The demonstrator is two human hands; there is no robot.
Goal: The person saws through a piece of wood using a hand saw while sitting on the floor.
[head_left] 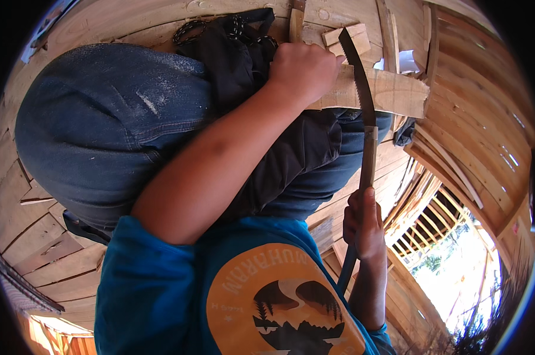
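A hand saw (366, 97) with a dark, curved, toothed blade lies across a light wooden board (397, 94). My right hand (365, 225) is closed round the saw's long handle, low on the right. My left hand (304, 71) is bent over the board's left part, fingers curled down on it close to the blade's teeth; the fingertips are partly hidden. The blade's tip points up past the board's far edge. Whether the teeth have cut into the wood cannot be made out. The board rests above my legs in blue trousers (113, 112).
A small wood block (353, 38) lies on the plank floor behind the blade tip. Black cloth with a patterned cord (232, 53) lies beside my left hand. A plank wall (480, 100) rises on the right, with stacked wood strips (412, 198) and a bright opening (451, 284) below.
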